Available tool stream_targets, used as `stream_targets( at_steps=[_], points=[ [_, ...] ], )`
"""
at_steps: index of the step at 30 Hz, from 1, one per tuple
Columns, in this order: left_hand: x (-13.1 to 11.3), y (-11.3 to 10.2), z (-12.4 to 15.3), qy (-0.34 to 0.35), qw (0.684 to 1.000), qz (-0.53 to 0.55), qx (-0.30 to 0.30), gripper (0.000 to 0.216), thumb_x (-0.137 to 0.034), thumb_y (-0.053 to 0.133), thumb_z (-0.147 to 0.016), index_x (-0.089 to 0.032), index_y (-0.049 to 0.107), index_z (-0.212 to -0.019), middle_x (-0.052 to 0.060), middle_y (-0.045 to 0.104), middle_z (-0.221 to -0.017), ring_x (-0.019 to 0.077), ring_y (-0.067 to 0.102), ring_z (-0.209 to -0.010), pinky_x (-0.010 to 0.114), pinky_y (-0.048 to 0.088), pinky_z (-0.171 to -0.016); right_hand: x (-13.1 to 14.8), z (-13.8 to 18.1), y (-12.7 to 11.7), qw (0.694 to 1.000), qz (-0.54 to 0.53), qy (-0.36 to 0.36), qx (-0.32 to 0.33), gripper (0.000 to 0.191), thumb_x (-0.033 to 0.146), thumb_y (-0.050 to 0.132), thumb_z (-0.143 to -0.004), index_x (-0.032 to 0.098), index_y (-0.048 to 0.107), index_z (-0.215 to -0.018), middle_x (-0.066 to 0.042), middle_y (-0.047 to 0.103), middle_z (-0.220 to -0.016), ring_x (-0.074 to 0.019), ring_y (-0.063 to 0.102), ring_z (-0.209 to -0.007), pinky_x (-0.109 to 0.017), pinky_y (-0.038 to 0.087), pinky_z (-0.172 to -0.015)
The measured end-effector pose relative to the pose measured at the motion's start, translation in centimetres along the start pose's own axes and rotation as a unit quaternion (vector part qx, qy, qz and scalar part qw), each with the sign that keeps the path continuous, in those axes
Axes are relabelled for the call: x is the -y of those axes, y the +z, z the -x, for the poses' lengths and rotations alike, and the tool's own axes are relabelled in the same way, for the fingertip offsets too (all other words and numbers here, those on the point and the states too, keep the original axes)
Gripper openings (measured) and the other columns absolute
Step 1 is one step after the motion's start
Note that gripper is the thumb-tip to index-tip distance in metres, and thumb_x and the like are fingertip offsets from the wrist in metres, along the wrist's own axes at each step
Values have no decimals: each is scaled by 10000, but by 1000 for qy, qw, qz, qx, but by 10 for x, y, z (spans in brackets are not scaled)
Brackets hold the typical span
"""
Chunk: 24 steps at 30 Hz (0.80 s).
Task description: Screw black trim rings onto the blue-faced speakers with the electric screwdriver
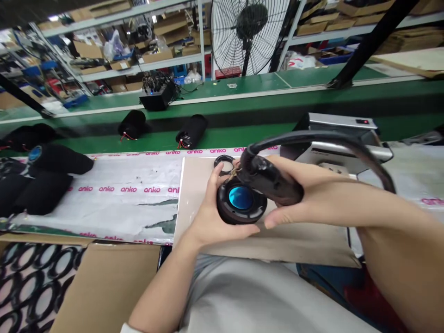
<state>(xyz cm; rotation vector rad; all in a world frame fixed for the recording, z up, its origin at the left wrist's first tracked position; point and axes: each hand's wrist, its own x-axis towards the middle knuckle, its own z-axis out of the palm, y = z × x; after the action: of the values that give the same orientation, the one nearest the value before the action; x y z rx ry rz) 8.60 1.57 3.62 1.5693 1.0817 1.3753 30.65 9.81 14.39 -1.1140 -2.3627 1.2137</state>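
Note:
A black round ear cup with a shiny blue centre [240, 200] rests in my left hand [211, 217], fingers curled round its left and lower edge. My right hand [294, 194] grips the black housing [270, 178] at the end of a black headband [333, 141] that arcs off to the right. Thin wires run between housing and cup. A loose black ring [224, 162] lies on the beige board [194, 185] just behind my hands.
Several black parts with red wires [132, 125] lie on the green conveyor. Black pieces [41, 185] pile on the plastic sheet at left. A box of black rings [31, 277] stands at lower left. A grey machine [347, 138] sits behind the headband.

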Motion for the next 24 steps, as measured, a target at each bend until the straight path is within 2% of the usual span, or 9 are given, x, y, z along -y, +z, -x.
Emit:
stream_targets(
  at_steps=[4,6,9,11,13,16,21,24],
  points=[
    [-2,-6,-9,20,999,9,44,1346,-567,1040,-673,-307,239,-1723,178,642,-1551,392,653,-1482,558,543,-1233,-4,-5,6,1000,0,5,8,905,508,951,-630,375,696,-1488,-15,763,-1311,-322,737,-1167,-418,662,-976],
    [-6,-6,-9,14,998,25,51,1400,-582,1045,-674,-318,182,-1745,186,638,-1566,398,644,-1500,567,538,-1247,-4,-4,8,999,-37,14,-28,909,530,975,-596,374,709,-1451,-7,765,-1315,-318,743,-1165,-406,669,-953],
    [-12,-2,-5,-41,998,34,35,1480,-600,1066,-632,-345,145,-1762,184,629,-1581,409,632,-1512,593,515,-1276,-3,-1,9,989,-91,34,-108,905,582,1021,-503,352,745,-1333,-6,766,-1303,-329,749,-1157,-395,684,-893],
    [-15,0,-3,-64,997,40,25,1492,-590,1074,-619,-352,148,-1763,177,613,-1600,408,604,-1540,594,495,-1298,-1,1,11,986,-98,49,-122,900,559,1040,-455,347,748,-1279,-4,775,-1234,-330,753,-1121,-391,687,-859],
    [-14,2,-1,-62,997,48,18,1481,-581,1076,-619,-349,159,-1758,167,616,-1598,404,597,-1546,587,493,-1302,0,1,13,990,-86,66,-92,846,517,1042,-446,341,746,-1218,4,780,-1096,-313,755,-1050,-387,684,-851],
    [-12,3,-1,-44,997,56,12,1455,-578,1086,-602,-351,202,-1735,159,644,-1562,398,661,-1476,584,529,-1265,0,1,17,993,-69,90,-17,677,532,1023,-512,315,744,-1089,16,753,-931,-259,733,-895,-368,678,-813],
    [-12,3,-3,-37,997,61,25,1352,-569,1071,-644,-362,265,-1710,147,649,-1562,393,650,-1490,584,538,-1254,-3,3,15,997,-50,53,-34,544,524,1009,-543,271,670,-886,23,646,-756,-263,726,-930,-406,679,-952],
    [-14,2,-2,-43,997,51,23,1312,-573,1066,-644,-341,319,-1697,149,658,-1548,407,659,-1474,598,551,-1238,-5,3,14,997,-31,73,-7,513,581,981,-571,271,685,-853,18,616,-720,-241,705,-816,-396,688,-837]
  ],
)
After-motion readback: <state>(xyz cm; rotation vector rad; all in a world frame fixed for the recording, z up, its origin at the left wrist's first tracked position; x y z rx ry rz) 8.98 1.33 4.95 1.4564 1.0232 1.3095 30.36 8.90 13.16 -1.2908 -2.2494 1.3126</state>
